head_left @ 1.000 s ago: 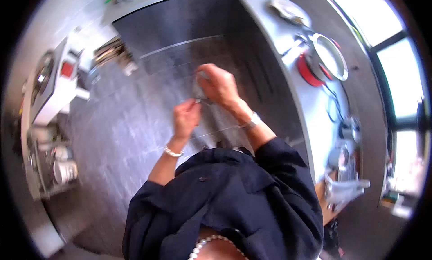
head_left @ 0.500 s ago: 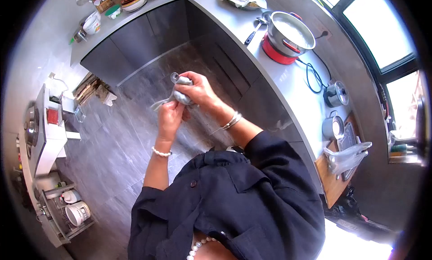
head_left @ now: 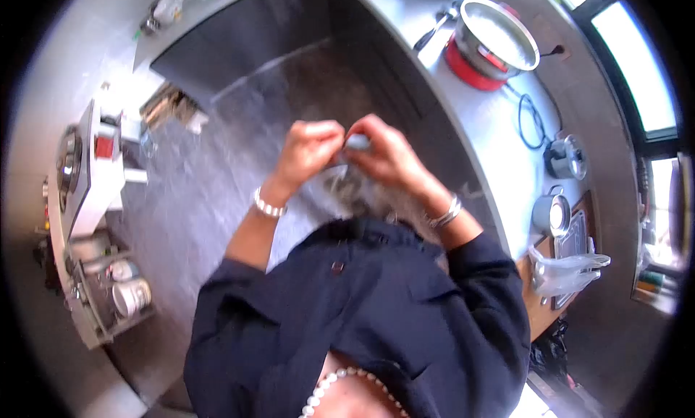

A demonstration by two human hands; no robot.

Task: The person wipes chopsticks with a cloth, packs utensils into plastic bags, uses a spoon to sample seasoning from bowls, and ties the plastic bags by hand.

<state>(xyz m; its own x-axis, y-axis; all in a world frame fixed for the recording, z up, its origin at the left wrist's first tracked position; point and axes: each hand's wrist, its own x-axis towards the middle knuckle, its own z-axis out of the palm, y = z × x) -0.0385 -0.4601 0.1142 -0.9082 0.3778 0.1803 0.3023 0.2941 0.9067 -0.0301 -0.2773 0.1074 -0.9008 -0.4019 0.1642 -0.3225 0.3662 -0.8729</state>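
Note:
Both hands are raised in front of my body, close together above the floor. My right hand (head_left: 384, 149) is wrapped round a small pale grey item (head_left: 357, 141), most of it covered by the fingers. Just left of it, my left hand (head_left: 310, 150) is closed, its fingertips near the same item; what it pinches, if anything, is hidden. A blurred, pale, see-through shape (head_left: 346, 185) hangs below the hands, too smeared to name.
On the right counter (head_left: 481, 139) stand a steel pot (head_left: 498, 38) on a red base, a black-handled utensil (head_left: 434, 31), smaller pots and a plastic bag (head_left: 568, 272). At left are a white unit (head_left: 94, 168) and an open drawer holding a white tub (head_left: 132, 297).
The grey item, with trailing strands half a second ago, is now mostly covered by my right hand. My left hand has risen beside it. The view has shifted.

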